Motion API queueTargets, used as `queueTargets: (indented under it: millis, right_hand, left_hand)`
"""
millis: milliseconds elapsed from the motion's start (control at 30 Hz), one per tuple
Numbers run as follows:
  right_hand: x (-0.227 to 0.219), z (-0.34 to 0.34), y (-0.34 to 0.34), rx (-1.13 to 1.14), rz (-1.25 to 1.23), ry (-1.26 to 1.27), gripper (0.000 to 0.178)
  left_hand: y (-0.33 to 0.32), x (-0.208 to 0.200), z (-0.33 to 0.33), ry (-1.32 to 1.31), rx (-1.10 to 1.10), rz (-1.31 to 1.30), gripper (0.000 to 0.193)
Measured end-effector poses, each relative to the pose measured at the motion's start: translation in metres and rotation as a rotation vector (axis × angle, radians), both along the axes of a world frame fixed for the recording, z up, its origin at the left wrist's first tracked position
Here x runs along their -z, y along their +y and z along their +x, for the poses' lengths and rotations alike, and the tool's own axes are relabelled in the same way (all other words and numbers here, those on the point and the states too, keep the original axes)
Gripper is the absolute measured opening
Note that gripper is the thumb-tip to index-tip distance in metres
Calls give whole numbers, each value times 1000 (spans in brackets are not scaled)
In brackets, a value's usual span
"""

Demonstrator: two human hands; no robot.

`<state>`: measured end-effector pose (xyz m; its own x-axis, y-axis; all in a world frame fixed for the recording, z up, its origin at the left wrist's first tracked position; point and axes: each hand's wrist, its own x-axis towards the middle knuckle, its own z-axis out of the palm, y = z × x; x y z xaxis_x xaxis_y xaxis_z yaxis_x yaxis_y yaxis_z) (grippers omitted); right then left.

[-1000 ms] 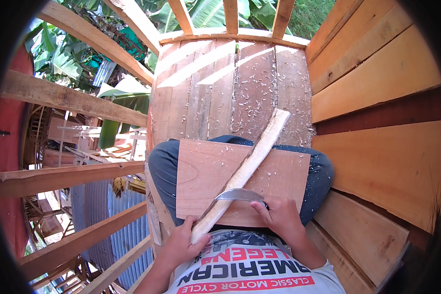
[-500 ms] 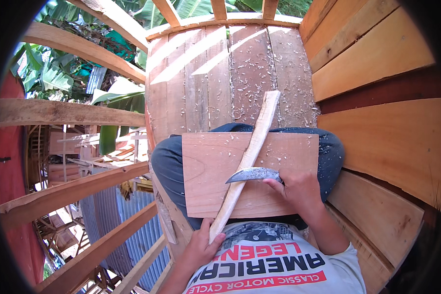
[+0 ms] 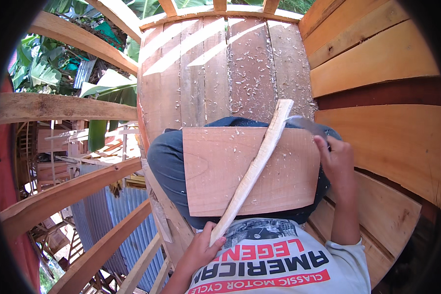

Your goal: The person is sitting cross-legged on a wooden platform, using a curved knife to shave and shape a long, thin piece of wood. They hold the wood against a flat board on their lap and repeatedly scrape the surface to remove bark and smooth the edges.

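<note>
Head-worn fisheye view, looking steeply downward, from close above left hand (image 3: 204, 248) and right hand (image 3: 336, 158)

Broad green leaves (image 3: 45, 73), wooden rails (image 3: 68, 108), corrugated sheeting (image 3: 125, 207), plank wall (image 3: 377, 61)

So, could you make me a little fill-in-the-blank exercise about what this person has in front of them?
The ____ hand holds the near end of a long, pale wooden stick.
The other hand grips a curved, grey-bladed ____.
The cloth trousers beneath the flat, rectangular brown wooden board are dark ____.

Missing words: left; knife; blue.
</note>
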<state>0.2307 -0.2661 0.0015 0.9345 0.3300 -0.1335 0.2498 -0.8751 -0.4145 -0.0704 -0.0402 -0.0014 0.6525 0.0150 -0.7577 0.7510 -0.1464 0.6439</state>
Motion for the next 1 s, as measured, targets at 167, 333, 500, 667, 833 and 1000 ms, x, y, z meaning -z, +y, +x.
queueTargets:
  millis: [167,333,500,667,833,1000]
  right_hand:
    - [13,-75,30,-445,15,49,51]
    - [20,-50,22,-265,-124,-88,54]
    - [8,-21,3,-151,-57,-117,55]
    - [16,-61,24,-406,-23,-39,54]
    - [25,-51,30,-321,-13,-100,55]
    - [29,-68,25,-333,16,-71,55]
  left_hand:
    - [-1,6,8,-59,-12,-39,37]
    - [2,15,0,-81,-12,-74,36]
    - [0,14,3,-43,-16,-87,36]
    - [2,15,11,-78,14,-73,35]
    - [-4,11,20,-104,-30,-41,35]
    - [-2,15,16,-127,17,-11,38]
